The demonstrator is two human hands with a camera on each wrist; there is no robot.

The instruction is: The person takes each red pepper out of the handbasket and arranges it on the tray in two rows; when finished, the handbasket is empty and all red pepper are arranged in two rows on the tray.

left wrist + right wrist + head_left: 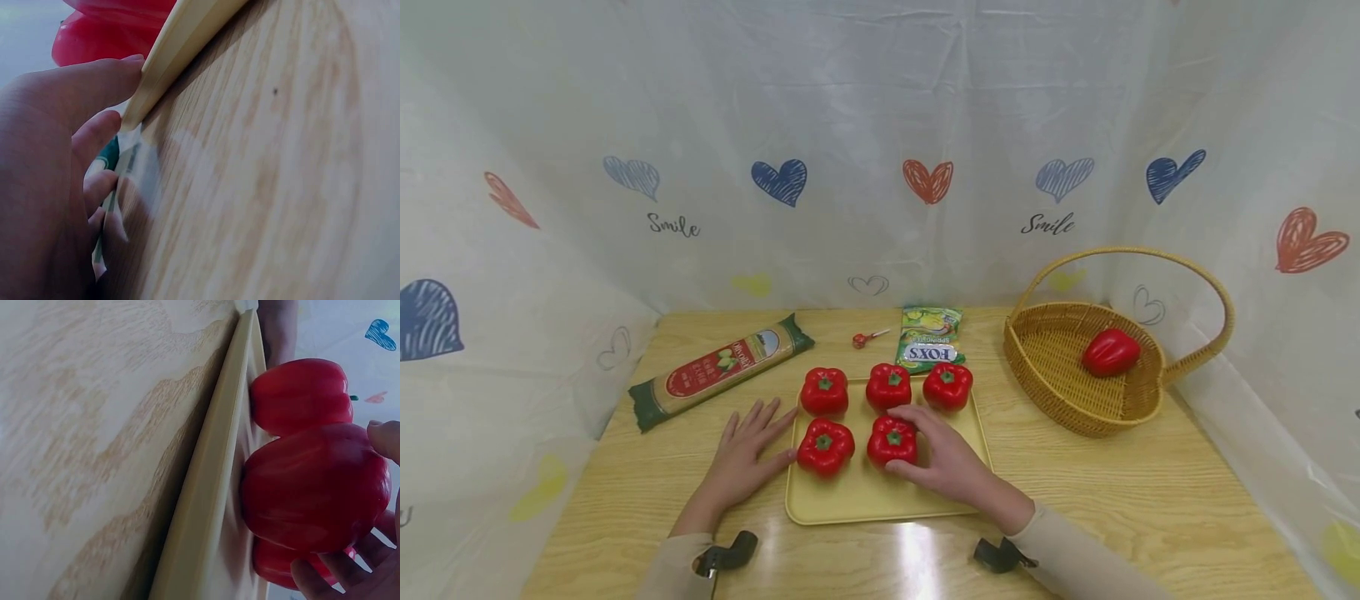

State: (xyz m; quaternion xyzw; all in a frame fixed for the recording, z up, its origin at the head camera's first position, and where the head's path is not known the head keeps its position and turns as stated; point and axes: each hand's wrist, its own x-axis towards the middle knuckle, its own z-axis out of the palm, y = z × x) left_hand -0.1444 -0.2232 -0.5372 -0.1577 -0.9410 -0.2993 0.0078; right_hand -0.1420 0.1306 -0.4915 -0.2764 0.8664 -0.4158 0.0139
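Several red bell peppers stand upright on a yellow tray point(865, 502) in the head view. My right hand point(946, 460) holds the front middle bell pepper point(889, 442) from its right side, fingers behind and thumb in front. In the right wrist view that bell pepper point(312, 487) sits on the tray between thumb and fingers. My left hand point(741, 462) lies spread at the tray's left edge, beside the front left bell pepper point(824, 450). Its thumb and a fingertip meet the tray's rim point(164, 62) in the left wrist view.
A wicker basket point(1037, 400) with a tall handle stands at the right, one red bell pepper point(1109, 353) lying in it. Behind the tray are a green candy bag point(929, 337) and a lollipop point(860, 340). A long green-and-tan packet point(722, 371) lies at the left.
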